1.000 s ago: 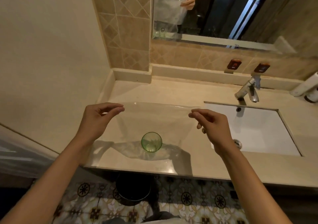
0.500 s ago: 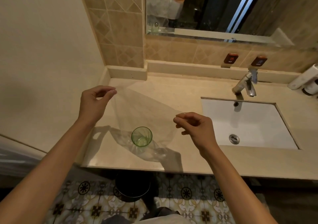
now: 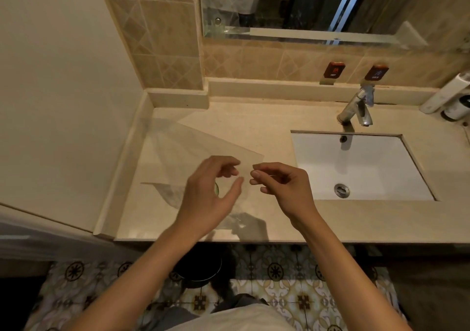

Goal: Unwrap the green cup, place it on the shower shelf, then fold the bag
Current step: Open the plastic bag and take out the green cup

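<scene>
A clear plastic bag (image 3: 193,150) hangs over the left part of the beige counter (image 3: 254,127), held up as a slanted sheet. My left hand (image 3: 211,196) and my right hand (image 3: 282,185) are close together above the counter's front, each pinching the bag's upper edge. The green cup (image 3: 217,188) stands on the counter under the bag. Only a thin sliver of its rim shows, since my left hand covers the rest.
A white sink (image 3: 356,162) with a chrome faucet (image 3: 356,109) lies to the right. A white dispenser (image 3: 447,96) sits at the far right. The mirror (image 3: 305,5) hangs on the tiled wall behind. A black bin (image 3: 201,269) stands on the patterned floor under the counter.
My hands were wide apart, stretching the bag. They have come together, the left one swinging right and down over the cup, and the bag now slants up to the left.
</scene>
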